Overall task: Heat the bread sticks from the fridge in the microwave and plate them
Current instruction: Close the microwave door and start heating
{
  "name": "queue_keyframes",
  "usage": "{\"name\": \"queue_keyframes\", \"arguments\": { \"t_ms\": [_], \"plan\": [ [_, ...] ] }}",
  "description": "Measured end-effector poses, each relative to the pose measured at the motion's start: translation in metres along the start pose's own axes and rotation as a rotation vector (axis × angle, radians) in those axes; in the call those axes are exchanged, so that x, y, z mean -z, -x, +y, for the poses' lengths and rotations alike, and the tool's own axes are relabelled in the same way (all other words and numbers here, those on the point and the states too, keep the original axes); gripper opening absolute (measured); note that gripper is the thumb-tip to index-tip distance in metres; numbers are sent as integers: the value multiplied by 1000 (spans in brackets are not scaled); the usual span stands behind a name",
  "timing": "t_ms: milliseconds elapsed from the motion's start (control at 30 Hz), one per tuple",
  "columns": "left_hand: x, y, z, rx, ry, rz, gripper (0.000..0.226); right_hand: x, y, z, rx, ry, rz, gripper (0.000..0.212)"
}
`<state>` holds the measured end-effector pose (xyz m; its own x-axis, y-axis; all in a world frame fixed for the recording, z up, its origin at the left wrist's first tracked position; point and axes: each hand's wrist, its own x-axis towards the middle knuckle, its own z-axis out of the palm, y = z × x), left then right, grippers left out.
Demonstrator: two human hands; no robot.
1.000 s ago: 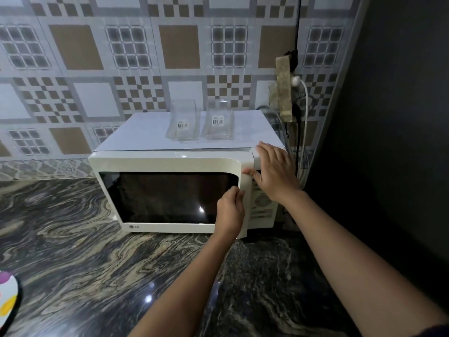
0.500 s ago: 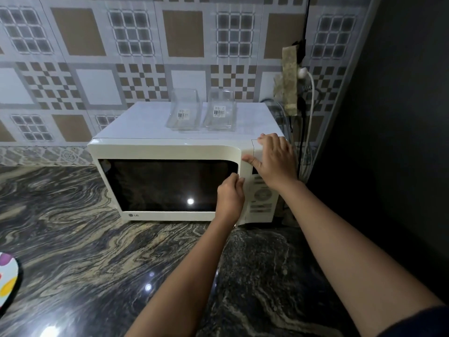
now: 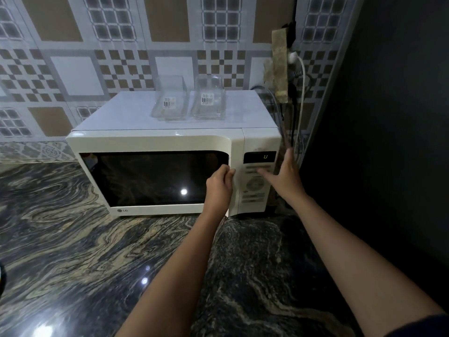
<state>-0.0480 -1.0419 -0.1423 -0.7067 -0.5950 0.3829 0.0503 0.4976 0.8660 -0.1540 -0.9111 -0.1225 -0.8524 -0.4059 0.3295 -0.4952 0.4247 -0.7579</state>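
Note:
A cream microwave (image 3: 155, 143) stands on the dark marble counter against the tiled wall, its door closed and its window dark. My left hand (image 3: 220, 188) curls its fingers around the right edge of the door. My right hand (image 3: 284, 177) hovers open in front of the control panel (image 3: 255, 188), fingers spread, below the lit display (image 3: 260, 157). No bread sticks are visible; the inside of the microwave cannot be seen.
Two clear plastic containers (image 3: 170, 100) (image 3: 209, 99) with barcode labels sit on top of the microwave. A socket with plugs and cables (image 3: 289, 69) hangs on the wall at the right. A dark panel (image 3: 388, 142) closes off the right side. The marble counter (image 3: 73, 239) spreads in front.
My right hand has come off the microwave's top right corner and dropped to the front of the control panel, opening its fingers. My left hand stays on the door edge.

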Motion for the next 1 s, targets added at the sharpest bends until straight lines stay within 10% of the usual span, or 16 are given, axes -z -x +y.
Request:
{"name": "queue_keyframes", "arguments": {
  "t_ms": [1000],
  "plan": [
    [-3,2,-8,13,34,14,27,-38,28,28,-155,83,-31,75]
  ]
}}
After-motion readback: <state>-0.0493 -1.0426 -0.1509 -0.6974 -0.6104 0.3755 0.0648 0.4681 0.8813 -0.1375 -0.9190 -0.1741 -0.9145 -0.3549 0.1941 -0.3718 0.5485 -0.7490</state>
